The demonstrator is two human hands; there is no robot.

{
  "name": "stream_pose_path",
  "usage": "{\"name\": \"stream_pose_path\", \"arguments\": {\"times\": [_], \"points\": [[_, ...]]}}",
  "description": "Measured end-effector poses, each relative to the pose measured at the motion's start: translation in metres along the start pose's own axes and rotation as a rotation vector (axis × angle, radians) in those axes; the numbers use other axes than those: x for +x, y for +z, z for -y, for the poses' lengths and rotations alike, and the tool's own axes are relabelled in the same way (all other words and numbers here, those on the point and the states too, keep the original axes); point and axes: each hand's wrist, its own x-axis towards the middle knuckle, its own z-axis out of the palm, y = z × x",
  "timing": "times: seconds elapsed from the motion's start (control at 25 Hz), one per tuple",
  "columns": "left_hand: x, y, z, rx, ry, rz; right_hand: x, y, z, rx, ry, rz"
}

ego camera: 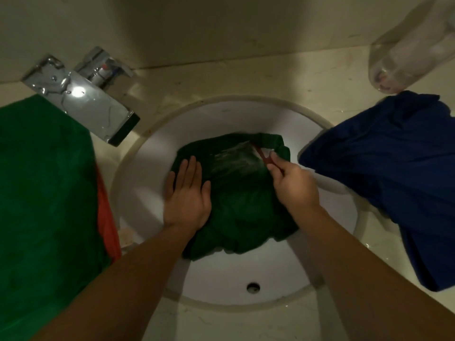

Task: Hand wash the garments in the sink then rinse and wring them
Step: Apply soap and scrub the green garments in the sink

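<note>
A wet dark green garment [241,207] lies bunched in the white round sink [147,153], with a soapy patch [234,159] on its upper part. My left hand [188,195] lies flat with straight fingers on the garment's left side. My right hand [291,182] pinches a thin red handle [261,153], apparently a small brush, whose tip touches the garment by the soapy patch. What the tip looks like is blurred.
A chrome faucet [83,94] juts from the upper left. A green cloth [46,188] over a red one [107,217] lies on the left counter. A blue garment [394,173] drapes over the sink's right rim. A clear plastic bottle [408,52] lies at the upper right.
</note>
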Motion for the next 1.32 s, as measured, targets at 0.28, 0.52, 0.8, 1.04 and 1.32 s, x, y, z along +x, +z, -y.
{"name": "stream_pose_path", "arguments": {"times": [0.28, 0.52, 0.8, 1.04, 1.32], "points": [[0.002, 0.0, 0.0, -0.019, 0.002, 0.016, -0.025, 0.03, 0.034, -0.043, -0.273, 0.197], [0.002, -0.001, -0.002, -0.052, -0.006, 0.025, -0.031, 0.018, 0.023, 0.041, -0.107, 0.086], [0.004, 0.0, -0.002, -0.068, -0.024, 0.052, -0.029, -0.005, -0.001, 0.061, 0.17, -0.057], [0.003, -0.003, -0.002, -0.021, -0.008, 0.063, -0.053, 0.018, 0.024, -0.041, 0.057, 0.139], [0.015, -0.018, -0.006, -0.031, 0.01, 0.325, -0.082, 0.011, 0.045, -0.059, 0.062, 0.17]]}}
